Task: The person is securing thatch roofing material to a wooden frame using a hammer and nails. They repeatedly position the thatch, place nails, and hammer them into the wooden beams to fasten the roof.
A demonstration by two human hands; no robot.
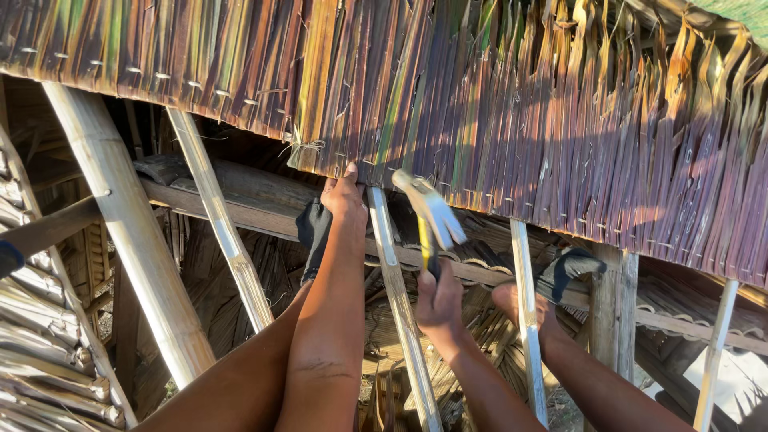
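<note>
Hands at work on a roof of dried palm leaves, seen from above by the person doing the work. The thatch [496, 104] fills the upper half of the view, its long brown, purple and green leaf strips stitched in rows and hanging down over a bamboo frame.

The left hand [344, 196] reaches up to the lower edge of the thatch, fingertips pressed against the leaves. It lies flat and holds nothing that shows. Just below that same edge, the right hand [438, 300] is closed tight around the handle of a claw hammer [432, 214], whose metal head is raised close to the leaves. Between the two hands a thin bamboo slat [392, 264] runs down from under the thatch.

Further right below the edge, a third hand [512, 304], probably another person's, rests on a second bamboo slat [524, 264]. A thick bamboo pole [128, 240] slants down at far left.

Judging by the scene, this thatch panel is already laid across the frame, and its lower edge at the hands looks like the part being fastened. No nail can be made out. No container is in view.
</note>
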